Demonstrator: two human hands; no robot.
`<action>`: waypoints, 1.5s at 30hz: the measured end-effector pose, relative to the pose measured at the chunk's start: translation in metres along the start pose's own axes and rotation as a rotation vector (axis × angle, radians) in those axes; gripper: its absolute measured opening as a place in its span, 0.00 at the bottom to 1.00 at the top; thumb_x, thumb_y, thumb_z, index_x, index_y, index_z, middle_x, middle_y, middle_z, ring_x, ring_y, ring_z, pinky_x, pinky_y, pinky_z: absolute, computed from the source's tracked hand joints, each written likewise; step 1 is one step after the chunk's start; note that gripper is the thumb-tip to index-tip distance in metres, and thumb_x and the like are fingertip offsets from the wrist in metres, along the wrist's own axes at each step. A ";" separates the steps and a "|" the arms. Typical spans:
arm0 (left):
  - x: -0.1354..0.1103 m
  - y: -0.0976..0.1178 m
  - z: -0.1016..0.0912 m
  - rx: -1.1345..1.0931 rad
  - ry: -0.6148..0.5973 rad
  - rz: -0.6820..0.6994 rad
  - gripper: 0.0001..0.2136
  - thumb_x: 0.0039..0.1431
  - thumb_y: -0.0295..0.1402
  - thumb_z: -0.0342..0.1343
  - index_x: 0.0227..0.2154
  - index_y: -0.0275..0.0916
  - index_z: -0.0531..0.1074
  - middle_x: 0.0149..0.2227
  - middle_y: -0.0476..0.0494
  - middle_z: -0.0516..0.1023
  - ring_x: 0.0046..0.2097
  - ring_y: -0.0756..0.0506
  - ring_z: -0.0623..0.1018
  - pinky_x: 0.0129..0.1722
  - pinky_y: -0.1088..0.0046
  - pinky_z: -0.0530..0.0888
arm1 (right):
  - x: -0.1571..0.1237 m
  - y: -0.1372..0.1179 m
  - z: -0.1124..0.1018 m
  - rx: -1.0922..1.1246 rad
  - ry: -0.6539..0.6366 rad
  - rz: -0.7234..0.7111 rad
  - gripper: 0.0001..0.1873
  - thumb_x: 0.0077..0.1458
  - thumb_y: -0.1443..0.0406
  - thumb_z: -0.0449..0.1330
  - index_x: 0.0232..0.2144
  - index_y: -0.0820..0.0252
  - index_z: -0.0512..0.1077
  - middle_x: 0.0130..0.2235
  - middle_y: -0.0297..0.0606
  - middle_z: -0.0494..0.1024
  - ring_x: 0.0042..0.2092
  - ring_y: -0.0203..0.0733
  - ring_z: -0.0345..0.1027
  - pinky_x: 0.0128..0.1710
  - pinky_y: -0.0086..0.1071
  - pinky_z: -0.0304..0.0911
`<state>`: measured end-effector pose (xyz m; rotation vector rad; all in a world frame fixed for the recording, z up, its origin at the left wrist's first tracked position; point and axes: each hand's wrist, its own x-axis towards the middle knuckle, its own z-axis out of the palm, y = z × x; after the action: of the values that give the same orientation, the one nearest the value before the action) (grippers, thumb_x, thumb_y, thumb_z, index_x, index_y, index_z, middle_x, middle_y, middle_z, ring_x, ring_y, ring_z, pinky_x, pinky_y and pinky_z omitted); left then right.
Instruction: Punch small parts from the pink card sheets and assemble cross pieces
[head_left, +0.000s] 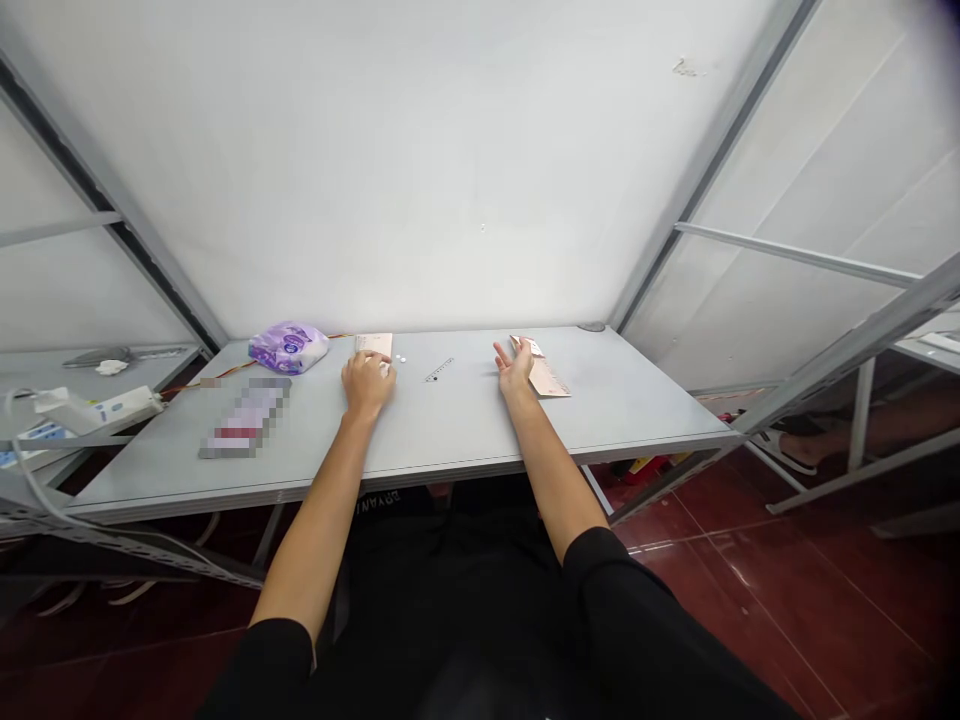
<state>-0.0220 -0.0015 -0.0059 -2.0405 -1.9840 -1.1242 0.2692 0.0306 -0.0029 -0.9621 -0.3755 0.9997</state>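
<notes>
My left hand (367,381) lies palm down on the grey table (450,430), its fingers curled over the near edge of a small beige envelope (374,345). Small white bits (400,358) lie just right of that envelope. My right hand (514,368) is turned on its side, fingers apart, touching the left edge of a tan envelope (547,378) with its flap raised. Between the hands lies a thin dark strip (439,370).
A purple tissue pack (289,347) sits at the back left, with a blurred flat item (246,418) in front of it. A white power strip (97,408) and cables lie on the left shelf. A person's sandalled foot (784,450) shows at right under metal frames.
</notes>
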 end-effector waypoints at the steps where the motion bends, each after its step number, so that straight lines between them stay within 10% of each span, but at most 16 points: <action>1: 0.001 0.002 0.000 -0.052 0.055 0.058 0.09 0.58 0.31 0.56 0.40 0.42 0.79 0.50 0.36 0.77 0.54 0.34 0.74 0.60 0.52 0.66 | 0.000 0.001 0.001 -0.047 -0.006 -0.020 0.23 0.64 0.56 0.50 0.59 0.48 0.65 0.68 0.40 0.61 0.44 0.37 0.81 0.30 0.25 0.69; 12: -0.002 0.009 0.007 -0.290 0.023 0.264 0.08 0.58 0.33 0.56 0.40 0.43 0.76 0.45 0.41 0.77 0.51 0.39 0.76 0.58 0.61 0.70 | -0.022 0.021 0.016 -0.468 -0.294 -0.274 0.17 0.54 0.57 0.62 0.42 0.60 0.79 0.46 0.43 0.82 0.36 0.42 0.79 0.27 0.29 0.71; 19: -0.004 0.013 0.011 -0.390 -0.100 0.379 0.15 0.60 0.41 0.58 0.47 0.40 0.75 0.51 0.38 0.76 0.56 0.39 0.75 0.62 0.59 0.69 | -0.046 0.036 0.020 -0.737 -0.588 -0.456 0.05 0.50 0.64 0.64 0.30 0.59 0.80 0.35 0.39 0.84 0.41 0.45 0.79 0.50 0.41 0.73; 29: -0.011 0.011 0.020 -0.356 -0.320 0.414 0.22 0.62 0.49 0.58 0.55 0.45 0.72 0.60 0.37 0.70 0.62 0.37 0.71 0.64 0.56 0.67 | -0.062 0.031 0.021 -0.721 -0.872 -0.478 0.08 0.51 0.61 0.63 0.30 0.58 0.80 0.34 0.37 0.83 0.36 0.41 0.75 0.46 0.37 0.72; 35: -0.010 0.015 0.019 -0.416 -0.217 0.381 0.15 0.65 0.42 0.54 0.49 0.42 0.75 0.56 0.38 0.73 0.60 0.38 0.73 0.64 0.58 0.67 | -0.057 0.036 0.023 -0.752 -0.842 -0.541 0.09 0.53 0.62 0.61 0.35 0.54 0.81 0.38 0.35 0.83 0.39 0.41 0.76 0.45 0.36 0.72; 41: -0.006 0.019 0.011 -0.457 -0.073 0.240 0.11 0.64 0.38 0.53 0.45 0.43 0.76 0.51 0.39 0.75 0.56 0.39 0.75 0.56 0.59 0.73 | -0.032 0.025 0.014 -0.818 -0.408 -0.627 0.12 0.55 0.67 0.58 0.35 0.55 0.81 0.42 0.37 0.82 0.40 0.41 0.73 0.54 0.39 0.69; 45: -0.004 0.020 0.008 -0.476 0.001 0.157 0.12 0.64 0.38 0.54 0.46 0.42 0.76 0.52 0.39 0.75 0.55 0.39 0.76 0.51 0.59 0.76 | -0.019 0.023 0.005 -1.030 -0.623 -0.596 0.10 0.48 0.65 0.70 0.36 0.52 0.84 0.43 0.40 0.80 0.46 0.47 0.72 0.58 0.46 0.65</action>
<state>-0.0003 -0.0037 -0.0058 -2.3501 -1.6308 -1.6832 0.2437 0.0210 -0.0164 -1.2934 -1.7070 0.4830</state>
